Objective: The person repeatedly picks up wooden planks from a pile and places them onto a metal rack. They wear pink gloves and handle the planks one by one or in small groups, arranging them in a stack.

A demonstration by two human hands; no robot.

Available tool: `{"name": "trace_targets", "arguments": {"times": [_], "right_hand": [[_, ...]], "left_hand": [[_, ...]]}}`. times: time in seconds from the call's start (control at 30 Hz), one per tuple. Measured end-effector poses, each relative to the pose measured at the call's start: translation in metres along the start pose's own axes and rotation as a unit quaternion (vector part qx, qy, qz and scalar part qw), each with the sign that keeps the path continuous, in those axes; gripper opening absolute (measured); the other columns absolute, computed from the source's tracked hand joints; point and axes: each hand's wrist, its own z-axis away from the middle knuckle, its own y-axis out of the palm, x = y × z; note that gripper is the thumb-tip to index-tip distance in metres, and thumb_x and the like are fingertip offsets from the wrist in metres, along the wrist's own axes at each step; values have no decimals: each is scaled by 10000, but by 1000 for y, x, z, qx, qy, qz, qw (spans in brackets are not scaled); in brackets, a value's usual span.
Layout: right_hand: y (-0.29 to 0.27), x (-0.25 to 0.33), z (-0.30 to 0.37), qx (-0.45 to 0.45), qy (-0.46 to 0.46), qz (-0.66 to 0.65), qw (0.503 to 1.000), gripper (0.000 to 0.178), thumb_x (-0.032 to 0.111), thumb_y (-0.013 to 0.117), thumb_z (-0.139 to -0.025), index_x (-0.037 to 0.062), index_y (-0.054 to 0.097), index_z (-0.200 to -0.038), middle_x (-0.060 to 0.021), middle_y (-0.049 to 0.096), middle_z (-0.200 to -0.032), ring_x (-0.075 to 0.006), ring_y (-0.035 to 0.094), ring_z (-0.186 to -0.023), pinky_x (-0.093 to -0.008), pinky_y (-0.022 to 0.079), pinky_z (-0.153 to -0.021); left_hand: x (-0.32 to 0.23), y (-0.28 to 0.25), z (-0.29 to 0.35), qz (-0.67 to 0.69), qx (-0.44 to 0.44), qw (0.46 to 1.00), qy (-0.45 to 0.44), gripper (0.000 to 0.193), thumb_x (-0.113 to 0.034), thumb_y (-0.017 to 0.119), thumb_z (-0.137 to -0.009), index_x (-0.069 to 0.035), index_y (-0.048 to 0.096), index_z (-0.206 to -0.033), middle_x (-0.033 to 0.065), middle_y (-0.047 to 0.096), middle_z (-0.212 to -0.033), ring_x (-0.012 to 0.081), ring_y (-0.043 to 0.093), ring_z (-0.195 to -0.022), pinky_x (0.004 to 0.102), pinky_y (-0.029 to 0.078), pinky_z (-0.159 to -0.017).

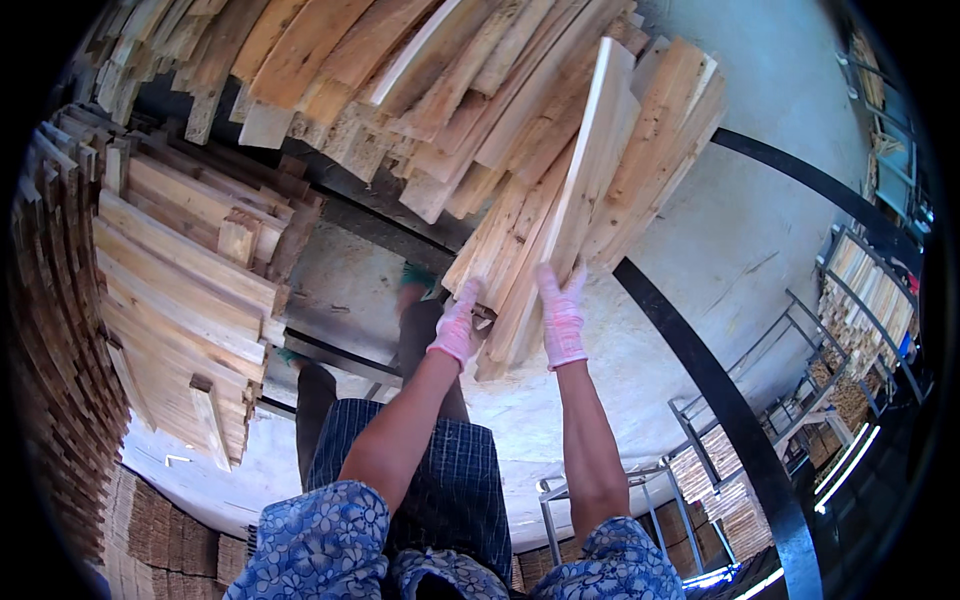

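As your pink-gloved L hand (457,325) & R hand (562,320) flank long pale wooden boards (592,190), both edges seem braced.
Finger closure, L/R: can't tell.

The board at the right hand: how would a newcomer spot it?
Find the big wood pile up top. Go to its lower right, where the gloved right hand is; the board runs up from there. Its long whitish edge sets it apart from the browner boards beside it.

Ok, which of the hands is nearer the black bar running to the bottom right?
Right. The right hand is just left of the black bar; the left hand is farther left, across the planks.
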Motion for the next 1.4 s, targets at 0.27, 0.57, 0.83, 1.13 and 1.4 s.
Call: {"name": "trace_targets", "arguments": {"times": [0.27, 0.57, 0.83, 1.13, 1.4], "right_hand": [[-10, -106, -55, 136, 115, -230, 957, 849, 568, 700, -946, 44, 429, -1556, -103, 503, -1521, -207, 444, -1413, -360, 346, -1195], [5, -103, -48, 79, 39, -219, 972, 769, 517, 594, -1023, -4, 397, -1554, -120, 558, -1458, -216, 536, -1334, -358, 432, -1141], [-55, 0, 165, 134, 220, -240, 936, 757, 573, 544, -1030, -4, 452, -1511, -150, 611, -1387, -228, 616, -1241, -381, 503, -1078], [-38, 16, 225, 165, 253, -253, 919, 776, 598, 478, -1044, 22, 394, -1557, -185, 568, -1452, -283, 591, -1296, -420, 477, -1126], [-40, -14, 343, 152, 183, -235, 942, 760, 589, 460, -1057, 21, 384, -1555, -191, 547, -1465, -312, 561, -1328, -446, 472, -1129]], "left_hand": [[-105, -43, -23, -270, 59, 954, 116, 1085, -556, 842, -809, -58, 279, -1592, 180, 491, -1506, 290, 477, -1388, 493, 372, -1121], [-110, 24, -20, -580, 185, 779, 151, 889, -561, 814, -837, 20, 497, -1432, 141, 657, -1301, 218, 617, -1187, 340, 487, -1031], [-48, -73, 192, -599, 168, 782, -39, 1078, -438, 867, -831, 2, 243, -1592, 167, 568, -1430, 245, 538, -1341, 352, 455, -1117], [-43, -107, 241, -274, 284, 918, -37, 860, -217, 822, -889, 12, 318, -1547, 143, 542, -1425, 224, 538, -1303, 386, 469, -1101], [-38, -188, 345, -425, 259, 865, 62, 1115, -432, 868, -794, 102, 231, -1537, 215, 603, -1327, 279, 601, -1221, 346, 492, -1029]]}}
